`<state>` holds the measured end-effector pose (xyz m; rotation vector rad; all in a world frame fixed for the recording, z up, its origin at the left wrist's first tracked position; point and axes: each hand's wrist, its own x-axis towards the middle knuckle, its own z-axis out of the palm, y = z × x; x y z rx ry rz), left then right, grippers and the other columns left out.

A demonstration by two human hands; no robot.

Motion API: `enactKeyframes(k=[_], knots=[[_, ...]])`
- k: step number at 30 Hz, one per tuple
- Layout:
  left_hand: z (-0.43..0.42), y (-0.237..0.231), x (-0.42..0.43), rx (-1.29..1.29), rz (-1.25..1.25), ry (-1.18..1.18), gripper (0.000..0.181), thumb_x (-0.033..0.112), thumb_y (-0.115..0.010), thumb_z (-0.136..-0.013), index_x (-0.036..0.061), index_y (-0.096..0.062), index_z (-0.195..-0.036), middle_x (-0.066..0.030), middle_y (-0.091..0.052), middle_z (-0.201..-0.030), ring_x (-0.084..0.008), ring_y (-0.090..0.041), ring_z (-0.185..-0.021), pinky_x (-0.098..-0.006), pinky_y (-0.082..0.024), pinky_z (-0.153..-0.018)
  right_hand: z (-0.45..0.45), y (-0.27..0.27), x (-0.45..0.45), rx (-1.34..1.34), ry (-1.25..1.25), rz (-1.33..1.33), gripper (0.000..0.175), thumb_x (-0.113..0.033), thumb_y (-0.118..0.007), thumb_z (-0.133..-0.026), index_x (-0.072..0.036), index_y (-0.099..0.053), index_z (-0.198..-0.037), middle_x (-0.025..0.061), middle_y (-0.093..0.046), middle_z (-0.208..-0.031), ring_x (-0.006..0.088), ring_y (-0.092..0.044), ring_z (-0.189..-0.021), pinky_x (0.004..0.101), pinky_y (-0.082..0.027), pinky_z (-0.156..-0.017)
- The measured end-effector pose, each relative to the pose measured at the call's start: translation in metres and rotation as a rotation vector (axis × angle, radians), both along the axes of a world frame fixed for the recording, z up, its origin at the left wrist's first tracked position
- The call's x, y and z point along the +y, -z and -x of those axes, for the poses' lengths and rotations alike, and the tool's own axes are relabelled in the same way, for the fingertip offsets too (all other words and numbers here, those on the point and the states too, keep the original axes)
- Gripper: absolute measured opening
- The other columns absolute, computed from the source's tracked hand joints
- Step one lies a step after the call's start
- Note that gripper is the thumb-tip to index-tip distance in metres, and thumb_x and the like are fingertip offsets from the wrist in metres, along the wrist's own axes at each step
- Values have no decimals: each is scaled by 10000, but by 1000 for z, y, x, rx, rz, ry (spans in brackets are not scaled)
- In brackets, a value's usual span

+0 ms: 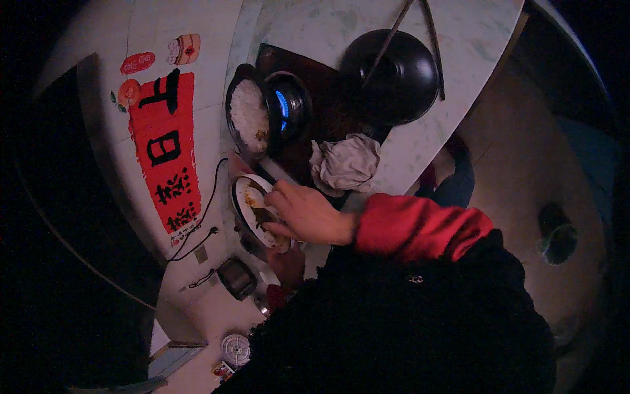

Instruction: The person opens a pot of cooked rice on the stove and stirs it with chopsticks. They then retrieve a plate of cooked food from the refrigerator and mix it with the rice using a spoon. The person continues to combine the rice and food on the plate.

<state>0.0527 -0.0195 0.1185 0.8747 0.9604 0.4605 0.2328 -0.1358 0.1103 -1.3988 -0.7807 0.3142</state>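
My left hand (288, 266) holds the lower edge of a white plate (248, 189) bearing brownish food remains. Reaching over that plate is my right hand (307, 212) in a red sleeve, fingers bent close to the food; whether it pinches anything is hidden. Just beyond the plate is a black pan (234, 93) of white rice (248, 111), with a few brown bits near its lower end. Beside the pan, a blue gas flame (282, 106) burns at the stove burner (298, 108). A crumpled grey cloth (347, 162) lies next to the right hand.
A round black wok or lid (408, 83) has long thin sticks (389, 42) across it. Counter (295, 22) and wall meet behind the stove. A black cord (214, 189) hangs near a red wall banner (165, 147). A dark pot (236, 278) stands beyond the left hand.
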Motion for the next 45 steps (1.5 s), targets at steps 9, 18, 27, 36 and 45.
enactKeyframes(k=[9,18,27,36,45], knots=[[26,42,9,-183,-40,-64,475,201,-406,-781,30,-381,-1223,-78,-415,-1265,-172,-402,-1141,-282,-346,-920,3,129,-14,-820,58,698,316,-207,-526,-725,-93,-560,-1019,113,-528,-987,285,-432,-1012,392,-361,-808],[68,127,27,212,-874,-14,277,10,-641,-673,18,-447,-871,-117,-530,-883,-206,-519,-806,-314,-434,-729,-83,131,-8,-70,132,442,179,-152,-536,-789,-7,-517,-892,160,-572,-871,297,-573,-676,342,-458,-584],[30,93,-14,-325,-64,-303,225,46,-581,-729,20,-476,-926,-122,-539,-974,-206,-533,-902,-308,-446,-788,-251,107,19,679,0,-59,210,-168,-492,-852,32,-547,-883,59,-573,-775,154,-539,-668,287,-449,-585],[53,104,-27,-127,-230,-243,341,148,-451,-828,-23,-453,-1124,-107,-500,-1141,-200,-487,-1050,-310,-406,-902,-335,172,167,182,-348,148,233,-203,-465,-856,-40,-579,-976,56,-594,-911,184,-555,-824,312,-432,-723],[53,115,-79,-364,-198,-474,341,177,-416,-879,4,-441,-1172,-88,-434,-1221,-183,-422,-1124,-320,-360,-954,-312,151,196,91,-615,296,311,-234,-517,-847,-7,-559,-1057,71,-592,-999,167,-548,-917,290,-430,-785]])
